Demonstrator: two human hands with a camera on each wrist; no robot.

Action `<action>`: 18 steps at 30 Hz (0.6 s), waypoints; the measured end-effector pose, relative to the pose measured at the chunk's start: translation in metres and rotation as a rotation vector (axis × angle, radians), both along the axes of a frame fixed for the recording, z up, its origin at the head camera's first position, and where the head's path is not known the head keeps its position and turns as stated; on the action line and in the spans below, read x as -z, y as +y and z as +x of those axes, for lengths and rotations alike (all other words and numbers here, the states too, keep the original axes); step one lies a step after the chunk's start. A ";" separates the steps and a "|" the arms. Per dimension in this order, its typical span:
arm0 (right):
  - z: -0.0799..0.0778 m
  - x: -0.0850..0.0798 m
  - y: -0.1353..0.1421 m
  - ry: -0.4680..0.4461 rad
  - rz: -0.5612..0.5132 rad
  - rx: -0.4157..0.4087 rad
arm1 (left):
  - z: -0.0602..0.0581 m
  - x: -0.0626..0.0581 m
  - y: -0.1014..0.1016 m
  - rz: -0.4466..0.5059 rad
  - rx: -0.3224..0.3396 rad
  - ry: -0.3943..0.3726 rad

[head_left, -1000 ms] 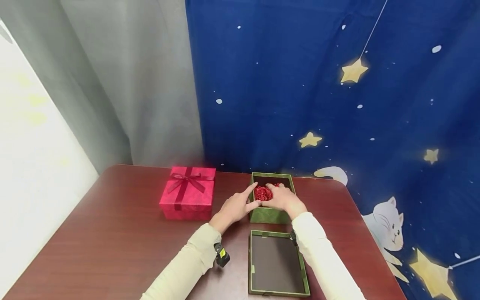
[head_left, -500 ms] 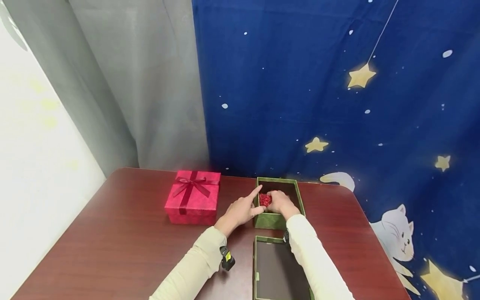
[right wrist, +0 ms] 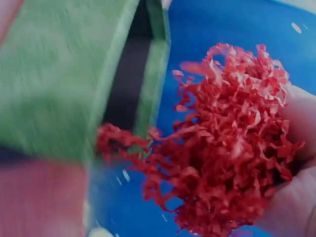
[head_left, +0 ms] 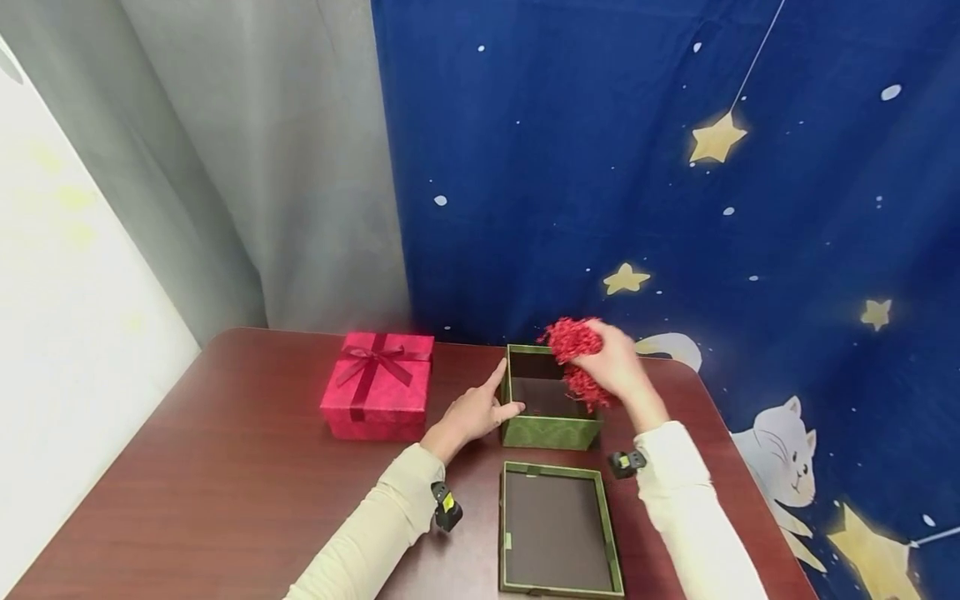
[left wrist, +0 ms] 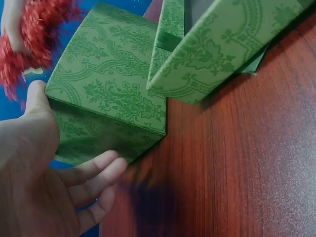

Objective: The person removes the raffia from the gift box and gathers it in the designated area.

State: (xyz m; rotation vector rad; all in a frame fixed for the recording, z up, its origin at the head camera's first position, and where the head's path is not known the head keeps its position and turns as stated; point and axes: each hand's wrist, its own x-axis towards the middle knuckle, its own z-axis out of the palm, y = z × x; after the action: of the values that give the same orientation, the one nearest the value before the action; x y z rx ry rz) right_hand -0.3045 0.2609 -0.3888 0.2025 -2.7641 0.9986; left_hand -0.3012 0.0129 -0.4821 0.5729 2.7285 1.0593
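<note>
My right hand (head_left: 617,365) grips a bunch of crinkled red shredded paper (head_left: 573,340) above the right rim of a green patterned box (head_left: 551,433). Loose strands trail from the bunch in the right wrist view, where the shredded paper (right wrist: 232,138) fills the palm. The box stands with its dark inside showing. My left hand (head_left: 471,414) is spread at the box's left side, thumb at the front rim and index finger along the left edge. In the left wrist view, the fingers of the left hand (left wrist: 54,173) are extended beside the green box (left wrist: 108,64).
A matching green lid (head_left: 558,533) lies inside-up on the brown table (head_left: 247,467), in front of the box. To the left stands a closed red gift box (head_left: 377,387) with a dark red ribbon bow. A blue starry curtain (head_left: 525,167) hangs behind the table.
My right hand has come up out of the green box and moved right, lifting the red shredded paper with it. My left hand has stayed at the box's left side.
</note>
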 end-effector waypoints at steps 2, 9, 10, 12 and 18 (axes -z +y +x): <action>0.003 -0.008 0.018 0.063 -0.010 0.047 | 0.000 0.000 0.000 0.008 0.001 0.013; 0.013 0.007 0.075 0.151 0.001 0.194 | -0.001 0.001 0.001 -0.021 0.005 0.043; 0.015 0.014 0.080 0.130 0.002 0.195 | -0.001 0.001 0.001 -0.021 0.005 0.038; 0.017 0.028 0.087 0.071 0.000 0.184 | 0.000 0.002 0.001 -0.022 0.007 0.028; 0.025 0.063 0.096 -0.132 0.074 0.154 | 0.000 0.003 0.002 -0.009 0.007 0.021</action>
State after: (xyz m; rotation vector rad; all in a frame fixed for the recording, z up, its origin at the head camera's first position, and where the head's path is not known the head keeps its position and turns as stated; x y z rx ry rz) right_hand -0.2793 0.3564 -0.4513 -0.0672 -2.8850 0.9022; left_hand -0.3011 0.0153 -0.4849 0.5945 2.7458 1.0452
